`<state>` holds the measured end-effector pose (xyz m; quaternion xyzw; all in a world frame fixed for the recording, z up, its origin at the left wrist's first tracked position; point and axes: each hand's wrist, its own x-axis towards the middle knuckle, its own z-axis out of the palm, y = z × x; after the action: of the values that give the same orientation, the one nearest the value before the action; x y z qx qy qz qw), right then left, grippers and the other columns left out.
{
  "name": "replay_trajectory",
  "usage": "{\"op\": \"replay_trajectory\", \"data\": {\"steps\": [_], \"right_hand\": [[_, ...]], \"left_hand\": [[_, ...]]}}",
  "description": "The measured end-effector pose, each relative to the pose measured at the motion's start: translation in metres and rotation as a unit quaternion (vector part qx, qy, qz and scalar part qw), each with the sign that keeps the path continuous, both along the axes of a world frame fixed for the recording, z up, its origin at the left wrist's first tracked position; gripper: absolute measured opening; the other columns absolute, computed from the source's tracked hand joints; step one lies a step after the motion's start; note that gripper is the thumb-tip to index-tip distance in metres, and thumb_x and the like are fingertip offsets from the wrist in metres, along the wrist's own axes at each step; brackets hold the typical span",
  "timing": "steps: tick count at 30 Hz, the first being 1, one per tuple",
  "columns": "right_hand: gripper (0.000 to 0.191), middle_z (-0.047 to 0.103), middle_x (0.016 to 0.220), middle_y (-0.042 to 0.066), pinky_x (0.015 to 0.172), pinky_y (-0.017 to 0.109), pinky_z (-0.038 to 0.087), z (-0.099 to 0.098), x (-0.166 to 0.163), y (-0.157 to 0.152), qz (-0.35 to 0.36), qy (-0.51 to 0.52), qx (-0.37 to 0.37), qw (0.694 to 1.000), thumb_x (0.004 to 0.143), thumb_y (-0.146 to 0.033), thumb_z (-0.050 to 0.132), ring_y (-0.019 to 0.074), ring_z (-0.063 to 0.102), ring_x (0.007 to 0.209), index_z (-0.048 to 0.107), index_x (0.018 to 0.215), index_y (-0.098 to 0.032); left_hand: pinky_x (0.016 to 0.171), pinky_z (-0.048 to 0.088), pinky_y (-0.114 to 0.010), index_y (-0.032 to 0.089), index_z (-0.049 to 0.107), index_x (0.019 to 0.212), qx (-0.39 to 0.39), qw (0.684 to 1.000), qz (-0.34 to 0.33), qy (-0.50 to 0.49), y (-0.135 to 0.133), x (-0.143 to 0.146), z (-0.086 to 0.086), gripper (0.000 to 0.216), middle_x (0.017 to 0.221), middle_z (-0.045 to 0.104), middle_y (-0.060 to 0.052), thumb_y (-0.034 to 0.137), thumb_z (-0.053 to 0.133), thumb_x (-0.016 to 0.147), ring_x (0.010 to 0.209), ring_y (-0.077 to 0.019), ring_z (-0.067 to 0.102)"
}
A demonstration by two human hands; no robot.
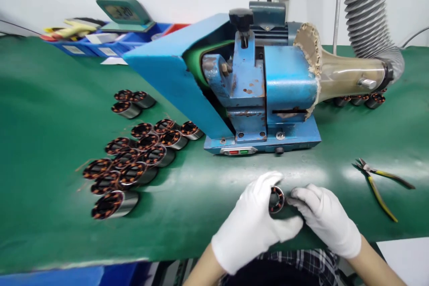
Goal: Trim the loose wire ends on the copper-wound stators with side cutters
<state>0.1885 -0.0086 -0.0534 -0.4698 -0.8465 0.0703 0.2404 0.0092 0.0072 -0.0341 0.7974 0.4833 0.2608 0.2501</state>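
- Wire-wound stator (280,200) near worktop's (40,143) front edge, R of ctr, in L hand (258,214): gloved fingers & thumb curved around it, open end showing, prob. to leave the windings reachable.
- R hand (321,214), also gloved, just beside it w/ fingers bent; can't tell if they pinch anything.
- Other stators (129,203) on end, L part of worktop, prob. stood so they won't roll.
- Diagonal cutters (368,170) lie spread toward R end, prob. for easy R-hand reach.
- Blue bench machine (250,125) w/ hose (367,4) stands behind hands.
- Blue bins (89,49), back edge, L: yellow & red items, too blurred to name; digital display (124,12) on top.
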Motion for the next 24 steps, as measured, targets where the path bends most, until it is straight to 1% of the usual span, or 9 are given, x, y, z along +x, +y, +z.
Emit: {"op": "replay_trajectory", "data": {"steps": [2, 6, 9, 11, 14, 17, 19, 21, 24], "right_hand": [[0.026, 0.060, 0.069, 0.004, 0.052, 0.026, 0.048, -0.004, 0.001, 0.002, -0.006, 0.012, -0.016, 1.000, 0.095, -0.018, 0.037, 0.0154, 0.056, 0.054, 0.063, 0.098, -0.018], [0.035, 0.054, 0.066, 0.003, 0.049, 0.023, 0.046, 0.003, -0.001, 0.001, -0.016, 0.036, -0.024, 0.999, 0.093, -0.013, 0.032, 0.0141, 0.055, 0.052, 0.065, 0.100, -0.020], [0.032, 0.054, 0.068, 0.003, 0.051, 0.023, 0.046, 0.021, -0.004, -0.002, -0.024, 0.118, -0.065, 0.991, 0.092, -0.013, 0.035, 0.0140, 0.055, 0.055, 0.065, 0.090, -0.021], [0.026, 0.054, 0.070, 0.002, 0.054, 0.023, 0.047, 0.033, -0.005, -0.004, -0.037, 0.172, -0.112, 0.978, 0.092, -0.015, 0.039, 0.0137, 0.055, 0.058, 0.063, 0.083, -0.022], [0.021, 0.054, 0.069, 0.000, 0.058, 0.025, 0.046, 0.045, -0.007, -0.004, -0.061, 0.218, -0.191, 0.955, 0.089, -0.016, 0.045, 0.0144, 0.056, 0.062, 0.059, 0.074, -0.022], [0.023, 0.052, 0.064, -0.001, 0.059, 0.025, 0.044, 0.052, -0.008, -0.003, -0.078, 0.271, -0.272, 0.920, 0.087, -0.016, 0.047, 0.0146, 0.053, 0.062, 0.052, 0.065, -0.021], [0.027, 0.050, 0.060, -0.002, 0.055, 0.024, 0.042, 0.054, -0.010, -0.003, -0.085, 0.305, -0.314, 0.895, 0.087, -0.017, 0.047, 0.0137, 0.051, 0.057, 0.048, 0.060, -0.021], [0.026, 0.051, 0.060, -0.002, 0.054, 0.024, 0.041, 0.055, -0.012, -0.005, -0.093, 0.319, -0.311, 0.890, 0.087, -0.018, 0.048, 0.0137, 0.051, 0.057, 0.050, 0.061, -0.021], [0.020, 0.056, 0.067, 0.000, 0.060, 0.026, 0.042, 0.056, -0.014, -0.009, -0.131, 0.301, -0.235, 0.915, 0.086, -0.017, 0.049, 0.0153, 0.054, 0.063, 0.059, 0.068, -0.020]], "left_hand": [[0.093, 0.049, -0.051, 0.013, 0.049, 0.119, 0.024, 0.999, 0.007, 0.025, 0.002, -0.007, -0.004, 0.065, 0.124, 0.058, -0.019, 0.032, 0.072, 0.062, 0.114, -0.0346, 0.056], [0.094, 0.051, -0.048, 0.020, 0.058, 0.105, 0.021, 1.000, 0.000, 0.001, 0.003, -0.010, -0.008, 0.044, 0.120, 0.062, -0.013, 0.029, 0.075, 0.065, 0.110, -0.0298, 0.060], [0.085, 0.057, -0.037, 0.023, 0.054, 0.109, -0.045, 0.994, 0.014, -0.094, -0.002, -0.004, 0.000, 0.044, 0.113, 0.063, -0.008, 0.020, 0.071, 0.069, 0.099, -0.0224, 0.065], [0.077, 0.058, -0.032, 0.025, 0.057, 0.098, -0.076, 0.985, 0.006, -0.155, -0.006, -0.001, 0.010, 0.033, 0.102, 0.065, -0.003, 0.013, 0.068, 0.069, 0.091, -0.0192, 0.066], [0.075, 0.059, -0.032, 0.024, 0.060, 0.090, -0.059, 0.977, -0.006, -0.204, -0.011, -0.003, 0.023, 0.022, 0.102, 0.062, -0.005, 0.011, 0.066, 0.073, 0.091, -0.0202, 0.066], [0.088, 0.055, -0.040, 0.028, 0.053, 0.115, -0.024, 0.982, -0.016, -0.188, -0.012, -0.010, 0.030, 0.048, 0.113, 0.057, -0.008, 0.015, 0.072, 0.073, 0.106, -0.0246, 0.060], [0.091, 0.054, -0.041, 0.032, 0.049, 0.119, -0.032, 0.984, -0.055, -0.164, -0.011, -0.015, 0.032, 0.059, 0.115, 0.056, -0.007, 0.013, 0.075, 0.069, 0.111, -0.0253, 0.057], [0.084, 0.057, -0.035, 0.032, 0.053, 0.109, -0.075, 0.977, -0.102, -0.173, -0.009, -0.017, 0.035, 0.050, 0.107, 0.059, -0.004, 0.006, 0.070, 0.071, 0.100, -0.0209, 0.062], [0.070, 0.059, -0.029, 0.030, 0.053, 0.102, -0.113, 0.965, -0.132, -0.195, -0.010, -0.013, 0.040, 0.041, 0.092, 0.061, -0.001, 0.001, 0.061, 0.074, 0.083, -0.0169, 0.065]]}}
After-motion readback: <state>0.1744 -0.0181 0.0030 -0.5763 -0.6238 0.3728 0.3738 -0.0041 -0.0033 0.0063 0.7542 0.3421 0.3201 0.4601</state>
